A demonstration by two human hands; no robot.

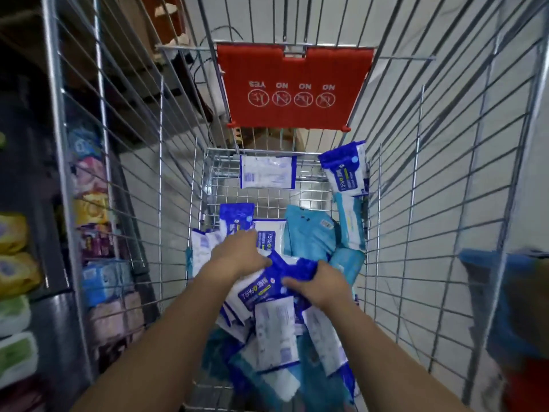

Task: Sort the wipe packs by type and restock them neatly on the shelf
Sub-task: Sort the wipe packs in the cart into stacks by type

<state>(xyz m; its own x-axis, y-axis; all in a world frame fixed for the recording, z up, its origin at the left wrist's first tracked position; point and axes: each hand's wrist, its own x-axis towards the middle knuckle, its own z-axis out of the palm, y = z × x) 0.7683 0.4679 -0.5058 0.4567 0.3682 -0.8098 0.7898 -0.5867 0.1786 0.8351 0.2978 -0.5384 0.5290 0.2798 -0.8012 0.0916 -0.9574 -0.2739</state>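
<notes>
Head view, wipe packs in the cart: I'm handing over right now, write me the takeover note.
Right hand grips the crumpled end of a dark blue 75% wipe pack. Left hand lies on its other end, grip unclear.
All packs seen lie in the shopping cart, dark blue ones mixed with light blue packs.
Nothing looks sorted yet.
Left to do: separate the types, then stock the shelf at left.

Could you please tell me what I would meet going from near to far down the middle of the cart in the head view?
White-backed wipe packs → dark blue 75% wipe pack → light teal pack → white pack at the cart's far end → red child-seat flap.
</notes>
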